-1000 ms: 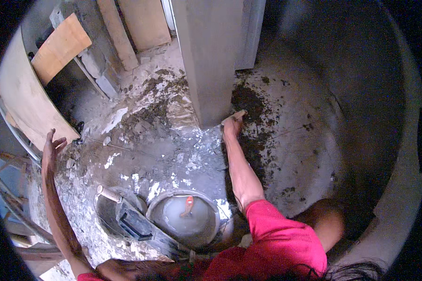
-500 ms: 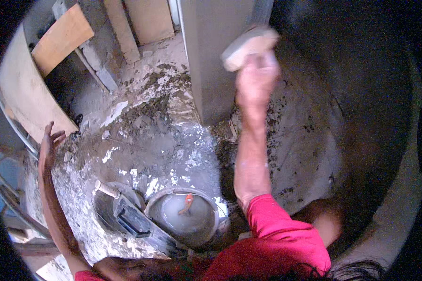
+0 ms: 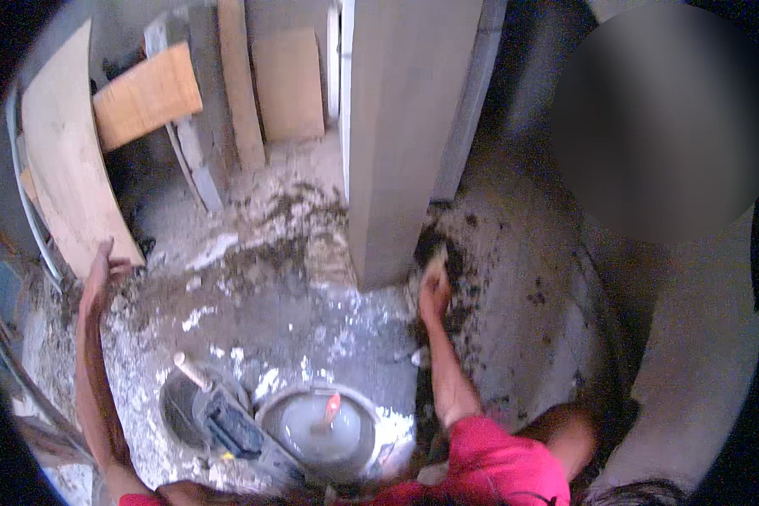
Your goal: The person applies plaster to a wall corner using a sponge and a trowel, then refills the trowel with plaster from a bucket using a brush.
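My right hand (image 3: 434, 297) is closed around a pale, sponge-like block (image 3: 440, 255), low beside the foot of a smooth grey pillar (image 3: 401, 143). Only a narrow part of the block shows, and I cannot tell whether it touches the pillar. Off to the left, my left hand (image 3: 104, 271) is open and holds nothing, its fingers apart near the lower end of a curved plywood board (image 3: 80, 160). Close to my body stands a round tub (image 3: 278, 451) of cloudy grey water, with an orange-handled brush (image 3: 332, 409) in it.
Left of the tub is a dark bucket (image 3: 177, 413) with a pale handle (image 3: 191, 369) sticking out and a black-handled tool (image 3: 236, 432) lying across. Wet mortar and rubble (image 3: 287, 270) cover the floor. Planks (image 3: 240, 84) lean at the back left.
My right hand has come down with the block from high on the pillar's right side to its foot. The pillar now sits lower in view. My left hand stays open.
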Action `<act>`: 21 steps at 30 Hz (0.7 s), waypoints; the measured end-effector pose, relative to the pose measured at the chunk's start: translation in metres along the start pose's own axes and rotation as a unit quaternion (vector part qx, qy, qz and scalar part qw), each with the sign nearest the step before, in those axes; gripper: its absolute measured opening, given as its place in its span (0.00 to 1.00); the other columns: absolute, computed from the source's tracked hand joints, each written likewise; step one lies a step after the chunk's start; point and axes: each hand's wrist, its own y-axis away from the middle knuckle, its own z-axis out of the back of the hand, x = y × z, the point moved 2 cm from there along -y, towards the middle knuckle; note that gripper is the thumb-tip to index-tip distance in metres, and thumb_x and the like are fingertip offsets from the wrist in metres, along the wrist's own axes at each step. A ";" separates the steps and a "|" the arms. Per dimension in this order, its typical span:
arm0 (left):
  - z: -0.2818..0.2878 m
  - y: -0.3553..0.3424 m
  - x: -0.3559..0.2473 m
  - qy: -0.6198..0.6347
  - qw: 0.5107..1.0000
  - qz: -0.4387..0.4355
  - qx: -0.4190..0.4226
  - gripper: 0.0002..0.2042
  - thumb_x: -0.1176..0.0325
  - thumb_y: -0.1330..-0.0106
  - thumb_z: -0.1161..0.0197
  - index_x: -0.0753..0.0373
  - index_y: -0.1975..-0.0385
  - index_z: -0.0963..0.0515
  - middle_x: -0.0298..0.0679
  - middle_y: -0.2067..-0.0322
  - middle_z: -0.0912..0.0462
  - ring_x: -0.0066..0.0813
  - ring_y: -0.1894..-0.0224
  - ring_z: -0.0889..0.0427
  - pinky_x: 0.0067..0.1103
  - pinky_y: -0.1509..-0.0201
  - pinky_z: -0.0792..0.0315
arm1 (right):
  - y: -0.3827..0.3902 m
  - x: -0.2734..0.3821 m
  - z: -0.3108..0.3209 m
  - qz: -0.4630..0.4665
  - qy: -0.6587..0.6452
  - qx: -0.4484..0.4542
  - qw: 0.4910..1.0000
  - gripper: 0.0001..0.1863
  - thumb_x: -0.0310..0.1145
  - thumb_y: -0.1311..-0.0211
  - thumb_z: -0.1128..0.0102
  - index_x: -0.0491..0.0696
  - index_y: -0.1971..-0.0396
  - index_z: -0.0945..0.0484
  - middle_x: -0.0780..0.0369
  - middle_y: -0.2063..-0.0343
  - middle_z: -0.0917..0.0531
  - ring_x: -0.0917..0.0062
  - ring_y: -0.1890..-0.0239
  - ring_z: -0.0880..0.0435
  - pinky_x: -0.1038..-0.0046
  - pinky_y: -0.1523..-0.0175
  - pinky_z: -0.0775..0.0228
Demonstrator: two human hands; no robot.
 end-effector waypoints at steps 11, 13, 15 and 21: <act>0.005 -0.026 0.034 0.055 0.991 -0.117 -0.032 0.23 0.60 0.33 0.45 0.69 0.44 0.35 0.51 0.66 0.19 0.29 0.67 0.19 0.23 0.63 0.26 | 0.002 0.047 0.063 -0.214 -0.129 0.037 0.968 0.17 0.37 0.36 0.53 0.44 0.52 0.26 0.62 0.57 0.21 0.71 0.54 0.23 0.70 0.49 0.32; -0.002 -0.006 0.008 -0.088 0.979 -0.161 -0.087 0.21 0.60 0.36 0.44 0.70 0.49 0.28 0.50 0.56 0.20 0.35 0.56 0.19 0.28 0.50 0.26 | 0.016 0.084 0.081 -0.184 -0.125 0.013 0.975 0.17 0.39 0.36 0.54 0.44 0.54 0.25 0.62 0.58 0.21 0.71 0.55 0.23 0.70 0.48 0.33; 0.005 -0.005 -0.003 -0.256 0.939 -0.177 -0.146 0.26 0.59 0.41 0.45 0.68 0.45 0.29 0.49 0.40 0.31 0.40 0.38 0.33 0.29 0.34 0.40 | 0.041 0.144 0.097 -0.146 -0.127 -0.001 0.981 0.17 0.40 0.35 0.54 0.44 0.56 0.25 0.62 0.60 0.20 0.71 0.55 0.23 0.70 0.47 0.34; -0.003 -0.040 0.019 -0.203 0.942 -0.224 -0.145 0.26 0.66 0.44 0.45 0.62 0.42 0.32 0.53 0.52 0.22 0.45 0.50 0.22 0.32 0.44 0.29 | 0.150 0.276 0.109 -0.135 -0.121 0.022 0.983 0.18 0.44 0.34 0.55 0.45 0.61 0.23 0.61 0.66 0.19 0.72 0.55 0.24 0.68 0.45 0.38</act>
